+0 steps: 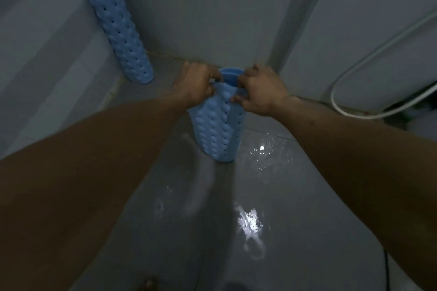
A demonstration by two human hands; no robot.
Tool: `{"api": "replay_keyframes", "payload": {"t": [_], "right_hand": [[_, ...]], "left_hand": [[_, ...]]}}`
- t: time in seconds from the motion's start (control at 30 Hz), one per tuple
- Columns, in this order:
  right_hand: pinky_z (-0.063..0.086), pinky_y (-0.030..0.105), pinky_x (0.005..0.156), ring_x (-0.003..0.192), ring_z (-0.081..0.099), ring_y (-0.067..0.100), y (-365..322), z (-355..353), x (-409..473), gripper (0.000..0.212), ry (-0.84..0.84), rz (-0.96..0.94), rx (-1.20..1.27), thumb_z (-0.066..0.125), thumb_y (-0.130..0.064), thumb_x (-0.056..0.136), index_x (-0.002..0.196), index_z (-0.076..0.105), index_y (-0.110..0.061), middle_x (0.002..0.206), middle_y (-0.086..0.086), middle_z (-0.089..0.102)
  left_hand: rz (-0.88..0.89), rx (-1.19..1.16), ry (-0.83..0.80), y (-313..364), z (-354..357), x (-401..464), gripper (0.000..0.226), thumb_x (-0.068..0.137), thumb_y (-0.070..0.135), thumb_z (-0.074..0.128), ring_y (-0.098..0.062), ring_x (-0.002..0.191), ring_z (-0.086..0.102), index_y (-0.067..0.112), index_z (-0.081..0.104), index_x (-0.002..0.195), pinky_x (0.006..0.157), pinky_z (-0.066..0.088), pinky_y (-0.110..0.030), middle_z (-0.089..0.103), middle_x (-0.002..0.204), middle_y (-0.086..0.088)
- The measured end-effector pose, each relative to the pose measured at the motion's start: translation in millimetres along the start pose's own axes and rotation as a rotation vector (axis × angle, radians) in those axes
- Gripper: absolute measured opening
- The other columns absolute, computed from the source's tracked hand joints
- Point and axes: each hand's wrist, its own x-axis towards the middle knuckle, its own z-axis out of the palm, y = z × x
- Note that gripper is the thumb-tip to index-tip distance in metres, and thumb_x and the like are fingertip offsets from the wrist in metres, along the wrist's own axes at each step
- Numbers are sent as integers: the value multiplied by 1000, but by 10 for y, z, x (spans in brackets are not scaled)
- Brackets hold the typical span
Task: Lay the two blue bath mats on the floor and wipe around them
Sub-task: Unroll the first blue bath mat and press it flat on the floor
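Note:
A rolled blue bath mat [216, 130] with bumps and small holes stands upright on the wet grey floor in the middle of the view. My left hand [196, 85] grips its top edge on the left. My right hand [260, 92] grips the top edge on the right, fingers pinched on the loose flap. A second rolled blue bath mat [120, 30] leans upright in the corner at the upper left, apart from both hands.
Grey tiled floor [212, 220] shines with water patches. Grey walls close in at left and behind. A white hose [350, 73] loops along the wall at the right. A toe shows at the bottom edge [149, 284].

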Motion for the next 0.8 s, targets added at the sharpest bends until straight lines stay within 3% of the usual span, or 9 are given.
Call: {"api": "replay_keyframes", "payload": {"t": [0.07,0.13,0.2,0.3,0.37,0.47,0.6,0.7,0.8], "right_hand": [[40,44,96,113,47,34,-60,138,16,52,107,33,10,57,-52,89,119,61,-10,115,16,60],[41,45,95,110,48,36,-125,246,63,53,216,47,33,55,-54,88,119,60,-10,113,17,60],[41,45,93,107,48,36,-150,360,108,55,325,69,12,52,-56,88,119,58,-11,111,17,60],[41,44,92,106,46,35,-181,537,188,59,423,119,-59,50,-59,90,126,54,-13,117,15,59],[40,43,91,106,46,34,-220,620,251,61,473,120,-105,50,-59,90,130,52,-13,119,14,59],[38,42,89,103,47,34,-222,712,298,63,553,122,-162,50,-61,90,133,51,-15,119,11,60],[37,44,90,105,47,35,-183,751,262,72,572,147,-258,46,-64,90,141,42,-13,121,16,58],[37,45,91,104,49,36,-176,778,141,81,588,158,-328,44,-66,91,149,31,-11,122,20,53],[38,43,92,102,51,36,-193,756,-38,84,614,146,-327,44,-69,90,152,26,-16,128,18,46]], "left_hand": [[44,-54,87,-100,78,-54,44,73,25,61,-26,110,64,18,70,115,97,47,-42,68,121,-7],[40,1,129,-197,140,-102,54,84,23,61,-25,131,48,19,53,137,108,33,-44,49,146,-6],[-25,33,196,-289,205,-127,62,88,26,63,-26,135,41,19,41,145,109,25,-45,39,151,-6],[-39,144,277,-439,346,-123,41,83,43,62,-29,107,57,18,62,116,97,29,-41,63,115,-6],[-25,210,320,-528,420,-95,39,80,50,63,-29,97,58,18,62,102,92,29,-41,66,100,-5],[4,196,391,-625,528,-14,41,79,51,66,-31,93,58,16,60,99,94,35,-41,67,95,-8],[70,211,257,-654,431,33,49,78,52,71,-33,91,60,13,57,105,80,51,-42,65,102,-14],[156,278,124,-582,249,-14,49,80,49,72,-27,87,55,13,57,109,72,42,-32,62,104,-10],[227,320,61,-478,142,-119,37,81,42,74,-23,79,52,13,58,98,61,34,-29,59,90,-4]]}}
